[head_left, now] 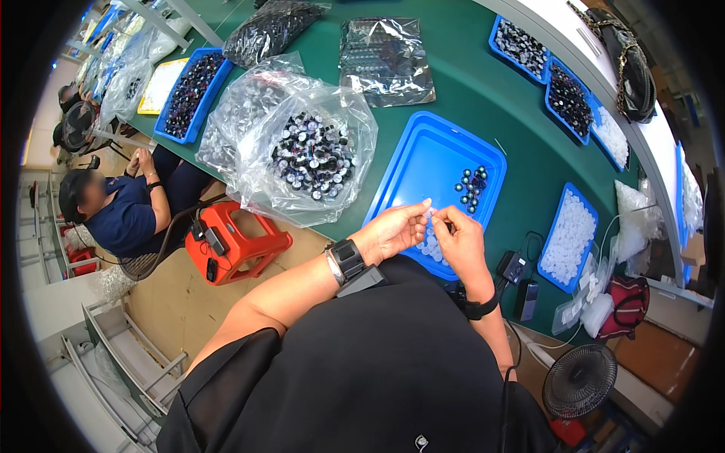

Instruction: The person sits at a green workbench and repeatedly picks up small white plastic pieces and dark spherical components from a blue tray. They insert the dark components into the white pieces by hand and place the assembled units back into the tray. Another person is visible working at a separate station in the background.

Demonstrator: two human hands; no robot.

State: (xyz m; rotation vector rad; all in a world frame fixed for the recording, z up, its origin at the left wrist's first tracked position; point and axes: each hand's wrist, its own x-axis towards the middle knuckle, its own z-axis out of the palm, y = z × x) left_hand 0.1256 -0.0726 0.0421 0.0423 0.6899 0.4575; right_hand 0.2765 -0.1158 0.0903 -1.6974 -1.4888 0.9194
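Observation:
My left hand (396,232) and my right hand (462,240) meet over the near part of a blue tray (404,170). Both are closed, with thumbs and fingertips pinched together around a small whitish piece (430,214). The fingers cover most of it, so its kind cannot be made out. Beneath my hands, several translucent white pieces (432,248) lie in the tray, partly hidden. A loose group of dark, shiny round beads (471,190) rests at the tray's right side.
Left of the tray, an open clear bag (313,155) holds many black-and-clear pieces. A blue tray of white pieces (568,238) stands at the right, near small black devices (512,266). Beyond lies a flat plastic pack (387,60). A person (128,200) sits left, past a red stool (234,241).

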